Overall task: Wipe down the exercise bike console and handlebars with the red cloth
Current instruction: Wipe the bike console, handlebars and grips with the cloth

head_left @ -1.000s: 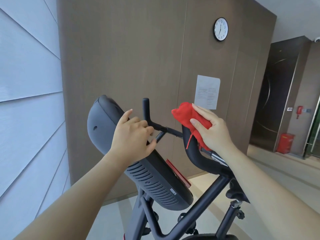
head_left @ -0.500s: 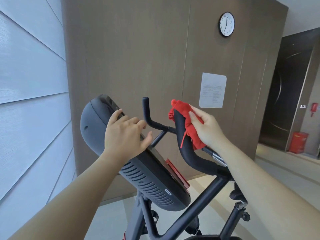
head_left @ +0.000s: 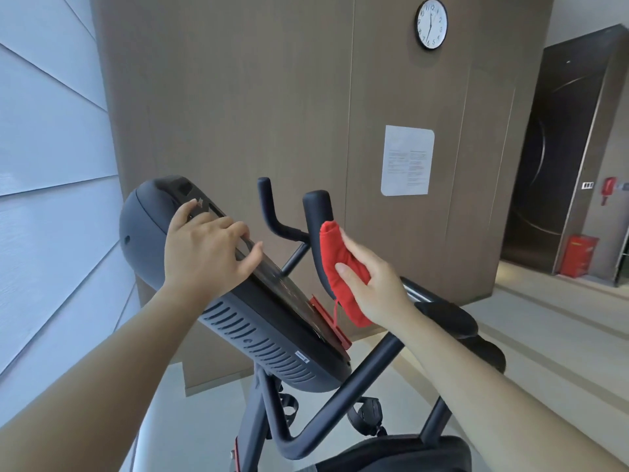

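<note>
Two hands are on the bike, but only the right hand (head_left: 371, 284) is doing any cleaning. It has the red cloth (head_left: 342, 267) bunched in a closed grip, thumb on the near face and the other fingers tucked behind, pressing it against the right side of the near handlebar (head_left: 316, 226). That bar runs almost straight up with a slight curve, so its long axis is basically vertical, and the cloth sits on the middle stretch with the bare rounded tip above it and the bend below. So I'd guess the wipe has to travel along that line, up or down, not across. The left hand (head_left: 207, 253) has no cloth; its fingers are spread loosely over the edge of the tilted console (head_left: 238, 318), looks like it's just steadying it. The far handlebar (head_left: 269, 206) sits between the two hands, untouched.
</note>
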